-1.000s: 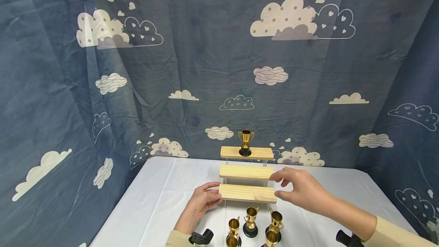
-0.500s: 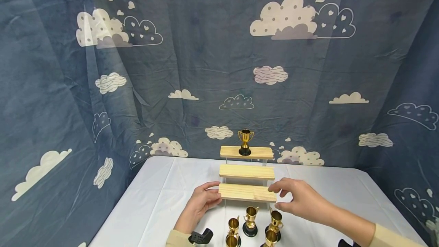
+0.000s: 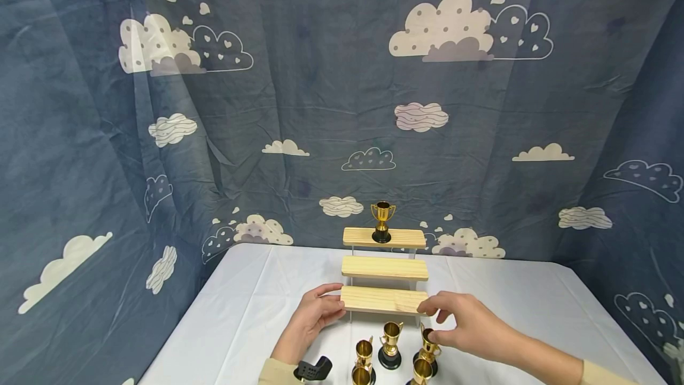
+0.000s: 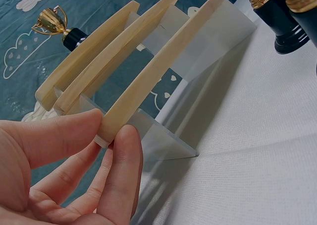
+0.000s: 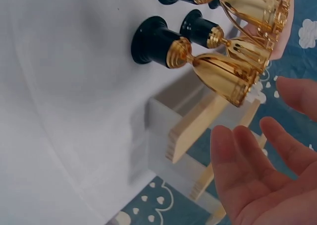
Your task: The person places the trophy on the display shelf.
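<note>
A three-step display stand with pale wooden boards and clear side panels stands on the table. My left hand (image 3: pixel 312 319) pinches the left end of its lowest board (image 3: pixel 379 300) between thumb and finger, plainest in the left wrist view. On the top board (image 3: pixel 411 238) a small gold trophy cup (image 3: pixel 382 218) with a black base stands upright. My right hand (image 3: pixel 472 322), fingers apart and slightly bent, hovers by the stand's right front. Its thumb overlaps a trophy cup (image 3: pixel 430 349) in the head view; the right wrist view shows nothing held.
Several more gold trophy cups (image 3: pixel 390 343) stand in front of the stand, some cut off by the lower frame edge. White cloth (image 3: pixel 256 302) covers the table. A blue curtain with cloud prints (image 3: pixel 331 88) hangs behind and at both sides.
My right hand has left the right side of the middle and lowest boards, moving down and nearer to the front trophy cups. The left hand keeps its grip on the board.
</note>
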{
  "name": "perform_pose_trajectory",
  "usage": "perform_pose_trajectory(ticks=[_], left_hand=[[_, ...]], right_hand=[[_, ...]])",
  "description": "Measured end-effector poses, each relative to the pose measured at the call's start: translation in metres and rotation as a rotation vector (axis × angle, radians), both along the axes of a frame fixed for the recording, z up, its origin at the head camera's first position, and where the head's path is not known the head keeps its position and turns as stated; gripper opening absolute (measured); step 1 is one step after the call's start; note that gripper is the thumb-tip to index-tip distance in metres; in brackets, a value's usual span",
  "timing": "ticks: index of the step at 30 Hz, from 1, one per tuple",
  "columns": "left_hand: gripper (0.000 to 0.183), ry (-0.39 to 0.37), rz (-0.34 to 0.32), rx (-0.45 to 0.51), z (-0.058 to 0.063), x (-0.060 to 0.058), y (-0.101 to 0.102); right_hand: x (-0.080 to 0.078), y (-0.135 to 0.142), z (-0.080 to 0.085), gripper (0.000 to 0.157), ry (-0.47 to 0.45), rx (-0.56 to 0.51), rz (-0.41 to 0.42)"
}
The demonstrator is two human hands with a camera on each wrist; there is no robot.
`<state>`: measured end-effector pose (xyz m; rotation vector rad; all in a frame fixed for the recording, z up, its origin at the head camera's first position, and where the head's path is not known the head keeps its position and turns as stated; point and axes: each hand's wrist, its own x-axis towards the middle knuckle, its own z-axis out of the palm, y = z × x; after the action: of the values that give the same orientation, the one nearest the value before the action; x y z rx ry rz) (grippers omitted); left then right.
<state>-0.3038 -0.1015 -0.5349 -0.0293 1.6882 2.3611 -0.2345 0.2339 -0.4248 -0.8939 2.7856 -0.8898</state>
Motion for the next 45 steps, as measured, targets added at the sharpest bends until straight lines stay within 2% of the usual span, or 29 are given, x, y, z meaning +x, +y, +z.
perform_pose_trajectory(ticks=[10, 17, 26, 45], left_hand=[[0.054, 0.001, -0.003, 0.0, 0.0, 0.0, 0.0], [0.055, -0.005, 0.006, -0.005, -0.001, -0.002, 0.001], [0.056, -0.014, 0.011, -0.011, -0.001, -0.001, 0.001], [0.057, 0.009, 0.009, 0.006, -0.002, -0.004, 0.002]], right_hand=[[0.006, -0.001, -0.014, 0.039, -0.076, -0.039, -0.029], [0.008, -0.002, -0.023, 0.043, -0.058, -0.042, -0.046], [0.01, -0.006, -0.028, 0.046, -0.095, -0.025, -0.09], [0.011, -0.008, -0.04, 0.032, -0.102, -0.053, -0.125]])
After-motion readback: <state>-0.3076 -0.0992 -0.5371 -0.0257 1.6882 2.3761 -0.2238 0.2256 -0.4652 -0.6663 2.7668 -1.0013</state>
